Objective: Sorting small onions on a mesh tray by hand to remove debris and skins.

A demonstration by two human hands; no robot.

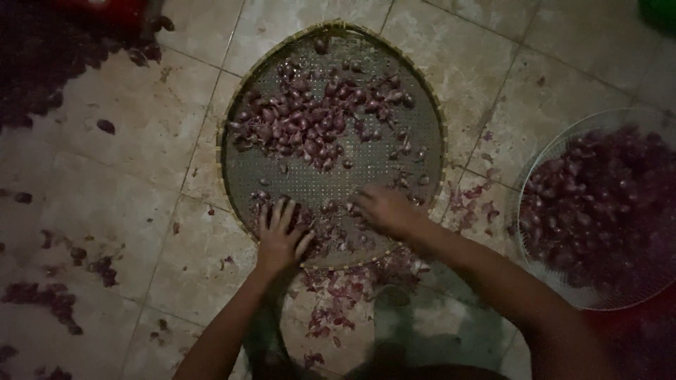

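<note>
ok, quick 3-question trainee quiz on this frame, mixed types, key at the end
1. True or false: both hands rest on the round woven tray.
2. Where is the white mesh basket? A) right of the tray B) on the tray C) left of the tray
3. What is piled at the tray's far side?

Key:
1. True: left hand and right hand lie on its near edge.
2. A
3. Shallots.

- Tray: perforated matt mesh, woven bamboo-like rim.
- Shallots: smooth, slightly glossy purple skins.
- Floor: glazed stone-look tile, smudged.
- Basket: pale openwork plastic.
</note>
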